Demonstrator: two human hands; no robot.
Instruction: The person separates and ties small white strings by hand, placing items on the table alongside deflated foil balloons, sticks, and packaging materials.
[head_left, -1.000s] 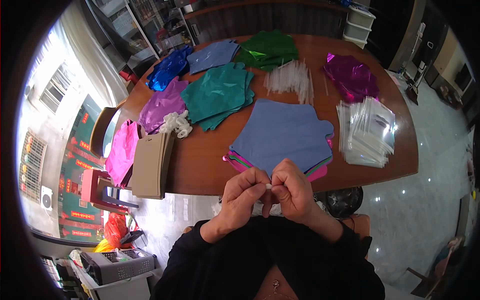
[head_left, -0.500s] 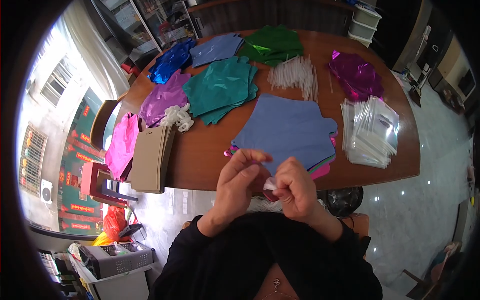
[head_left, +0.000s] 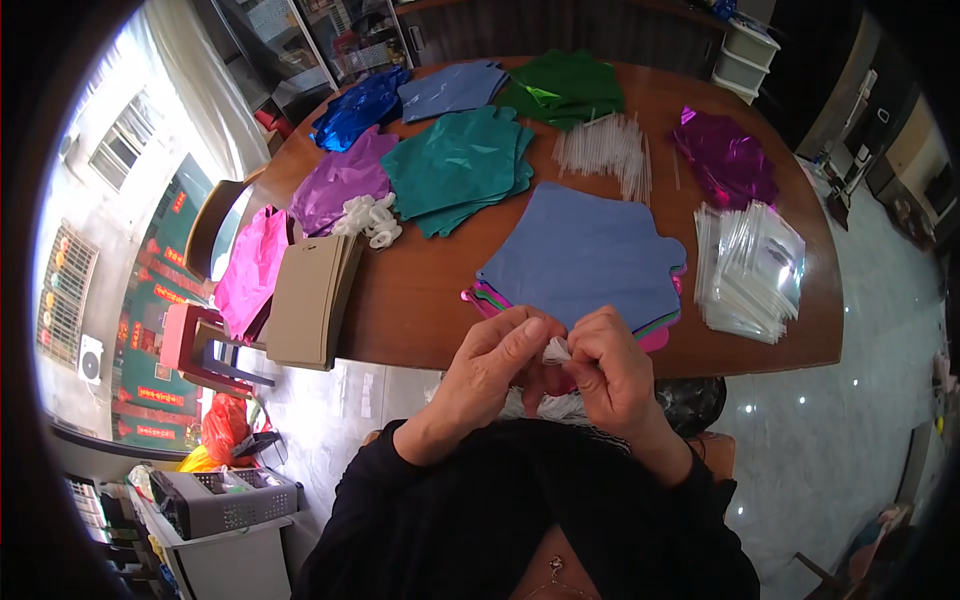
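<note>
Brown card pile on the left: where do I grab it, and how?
I'd grab the brown card pile by its near end, coming from the front of the table with the left hand, which is closer. That end seems to poke out past the edge, so the thumb could go on top and fingers underneath. The cards are stacked flat, so pinch all the layers together.
</note>
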